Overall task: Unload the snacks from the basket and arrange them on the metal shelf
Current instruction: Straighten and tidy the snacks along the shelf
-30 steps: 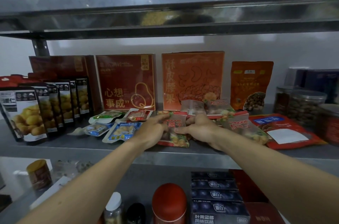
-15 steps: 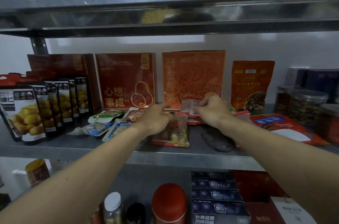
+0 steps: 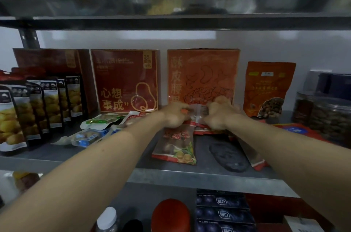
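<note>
Both my arms reach deep onto the metal shelf (image 3: pixel 190 175). My left hand (image 3: pixel 173 116) and my right hand (image 3: pixel 220 117) each grip one side of a small clear-and-red snack packet (image 3: pixel 198 114), held up just in front of the orange cashew box (image 3: pixel 203 74). Below my hands a red longan packet (image 3: pixel 176 144) lies flat near the shelf's front edge. Another red packet (image 3: pixel 254 157) lies partly under my right forearm. The basket is out of view.
Chestnut bags (image 3: pixel 13 117) stand in a row at the left. A red gift box (image 3: pixel 124 80) and an orange nut pouch (image 3: pixel 267 89) stand at the back. Flat small packets (image 3: pixel 100 119) lie left of centre. Clear jars (image 3: pixel 330 119) stand at the right. Boxes and bottles fill the shelf below.
My left hand let go of the longan packet and moved back to join my right hand at the rear. Both now hold the small packet by the orange box.
</note>
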Motion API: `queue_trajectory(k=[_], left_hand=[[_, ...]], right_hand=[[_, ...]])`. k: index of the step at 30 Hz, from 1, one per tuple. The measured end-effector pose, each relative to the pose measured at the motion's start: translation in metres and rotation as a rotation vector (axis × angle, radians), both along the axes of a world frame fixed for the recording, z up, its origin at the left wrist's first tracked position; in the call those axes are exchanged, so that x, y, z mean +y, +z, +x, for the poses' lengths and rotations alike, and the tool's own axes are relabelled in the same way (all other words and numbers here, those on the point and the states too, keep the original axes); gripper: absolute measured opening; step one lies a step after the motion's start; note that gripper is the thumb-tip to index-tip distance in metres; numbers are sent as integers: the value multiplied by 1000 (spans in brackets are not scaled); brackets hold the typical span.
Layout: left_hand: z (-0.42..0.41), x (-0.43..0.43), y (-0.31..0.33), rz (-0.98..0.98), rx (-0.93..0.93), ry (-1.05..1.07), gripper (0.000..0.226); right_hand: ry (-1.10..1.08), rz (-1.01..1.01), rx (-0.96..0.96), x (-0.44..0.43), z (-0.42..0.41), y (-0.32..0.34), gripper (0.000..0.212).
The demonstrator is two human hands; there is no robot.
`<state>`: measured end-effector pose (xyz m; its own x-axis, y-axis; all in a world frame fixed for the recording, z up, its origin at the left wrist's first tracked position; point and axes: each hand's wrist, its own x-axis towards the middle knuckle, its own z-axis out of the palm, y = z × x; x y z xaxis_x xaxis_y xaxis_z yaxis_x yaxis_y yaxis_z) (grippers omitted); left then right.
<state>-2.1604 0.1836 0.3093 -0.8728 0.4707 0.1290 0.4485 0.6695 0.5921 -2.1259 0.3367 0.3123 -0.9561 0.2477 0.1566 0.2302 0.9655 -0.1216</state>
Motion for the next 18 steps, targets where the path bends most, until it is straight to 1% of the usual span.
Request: queue_trajectory(k=[2, 3, 5, 8, 10, 11, 12, 13, 14, 15, 16, 18], left_hand=[[-4, 5, -1, 61, 5, 1, 36], [-6, 6, -1, 100, 0, 4, 35], [-12, 7, 0, 191, -37, 1, 38], [-12, 6, 10, 231, 19, 37, 47], [-8, 6, 18, 294, 25, 45, 54], [-8, 5, 20, 346, 19, 38, 55], [-5, 4, 23, 389, 22, 16, 55], [-3, 3, 25, 427, 27, -2, 52], [-1, 2, 25, 460, 43, -19, 46], [1, 2, 26, 493, 62, -34, 40], [4, 2, 26, 516, 85, -43, 34], [6, 1, 26, 556, 153, -35, 25]], right_hand=[[38, -98, 70, 3, -5, -1, 39], [60, -187, 104, 4, -5, -1, 33], [113, -405, 183, 9, -6, -1, 30], [144, -683, 320, 12, -3, 7, 43], [143, -799, 377, 13, 2, 14, 49], [148, -833, 394, 11, 5, 18, 58], [164, -872, 403, 10, 7, 21, 72], [171, -914, 404, 10, 9, 23, 86], [177, -940, 398, 11, 10, 25, 94], [185, -949, 390, 10, 14, 27, 95], [189, -958, 382, 10, 17, 29, 91], [212, -984, 378, 10, 21, 32, 74]])
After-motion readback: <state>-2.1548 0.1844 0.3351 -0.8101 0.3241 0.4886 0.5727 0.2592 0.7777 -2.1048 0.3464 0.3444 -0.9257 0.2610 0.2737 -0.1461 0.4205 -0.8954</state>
